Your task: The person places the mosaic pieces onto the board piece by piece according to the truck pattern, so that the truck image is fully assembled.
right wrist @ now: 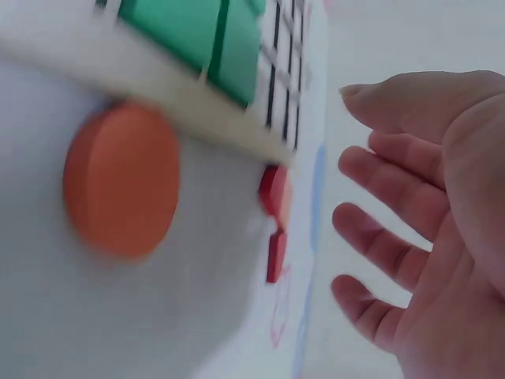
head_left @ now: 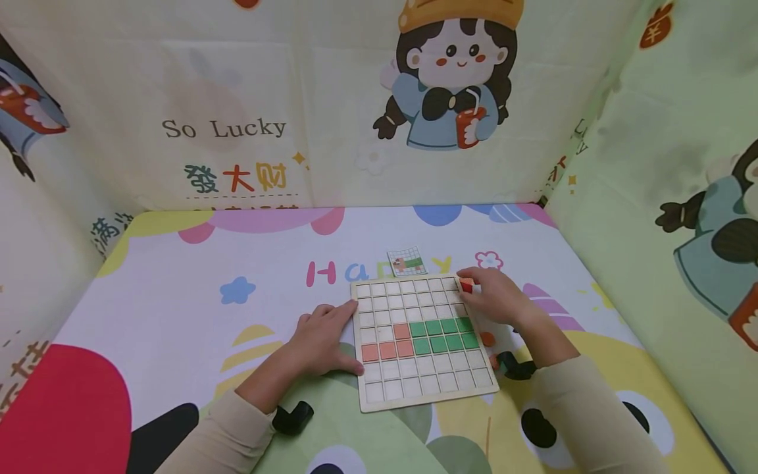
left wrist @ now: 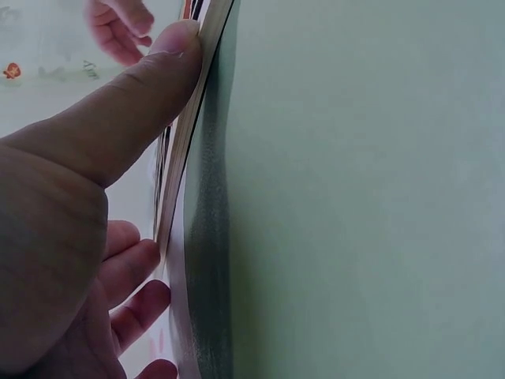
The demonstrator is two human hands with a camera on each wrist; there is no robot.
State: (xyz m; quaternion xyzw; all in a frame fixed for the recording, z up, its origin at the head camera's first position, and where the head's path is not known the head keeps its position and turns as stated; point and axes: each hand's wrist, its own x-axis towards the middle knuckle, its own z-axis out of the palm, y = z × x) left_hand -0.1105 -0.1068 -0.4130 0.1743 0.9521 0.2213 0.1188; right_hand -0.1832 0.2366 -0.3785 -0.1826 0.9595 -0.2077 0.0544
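A pale wooden grid board (head_left: 429, 382) lies on the table, with green tiles (head_left: 438, 343) and salmon-red tiles (head_left: 387, 350) in its middle rows. My left hand (head_left: 316, 345) rests at the board's left edge, thumb and forefinger spread and touching the rim. In the left wrist view, its thumb (left wrist: 150, 87) presses against that edge. At the far right corner is my right hand (head_left: 497, 295), beside a red piece (head_left: 466, 284). The right wrist view shows its fingers (right wrist: 379, 245) loosely bent with nothing between them, apart from small red pieces (right wrist: 276, 189) by the board.
A small printed pattern card (head_left: 406, 262) lies just behind the board. An orange disc (head_left: 487, 339) sits along the board's right side, partly near the right wrist. The patterned cloth (head_left: 177, 296) covers the table, and printed cloth walls (head_left: 331, 99) stand around it.
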